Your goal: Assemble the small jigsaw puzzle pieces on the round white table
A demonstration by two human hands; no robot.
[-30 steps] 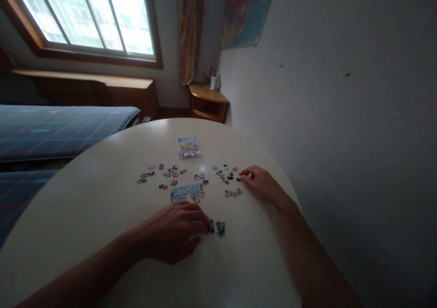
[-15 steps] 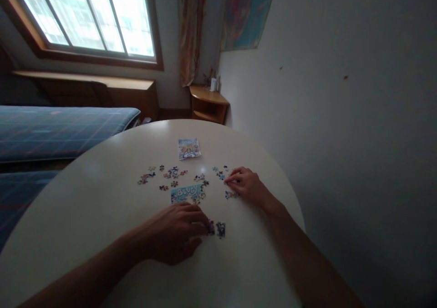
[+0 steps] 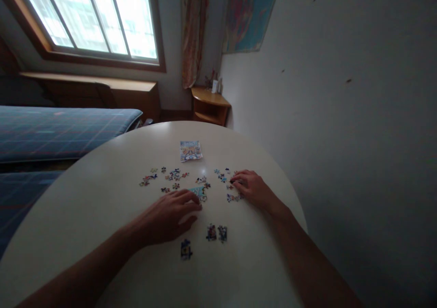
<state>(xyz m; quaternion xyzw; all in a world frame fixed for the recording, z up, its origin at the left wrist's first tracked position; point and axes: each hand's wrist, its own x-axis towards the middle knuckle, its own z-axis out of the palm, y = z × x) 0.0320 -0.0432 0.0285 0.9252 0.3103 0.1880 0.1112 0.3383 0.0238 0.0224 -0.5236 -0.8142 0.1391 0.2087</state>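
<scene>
My left hand [image 3: 172, 213] hovers over or rests on the joined puzzle section [image 3: 198, 192], covering most of it; its thumb and fingers are apart with nothing visible between them. My right hand [image 3: 251, 187] is at the right-hand group of loose pieces, with thumb and index finger closed around a small dark puzzle piece [image 3: 232, 181]. Just below its fingers lie joined light pieces [image 3: 233, 198]. Nearer to me are two small joined clusters, a reddish-dark one [image 3: 211, 232] and a grey one [image 3: 222, 233]. Left of them sits a dark blue and yellow cluster [image 3: 185, 249].
Several loose puzzle pieces [image 3: 175, 174] are scattered across the middle of the round white table [image 3: 136, 276]. A printed picture sheet [image 3: 190, 151] lies farther back. A wall [image 3: 341, 139] runs along the right, and a plaid mattress [image 3: 68, 130] stands beyond the table's left side.
My left hand has moved away from the reddish-dark cluster, up and left onto the joined section, uncovering the dark blue and yellow cluster. My right hand has shifted slightly right.
</scene>
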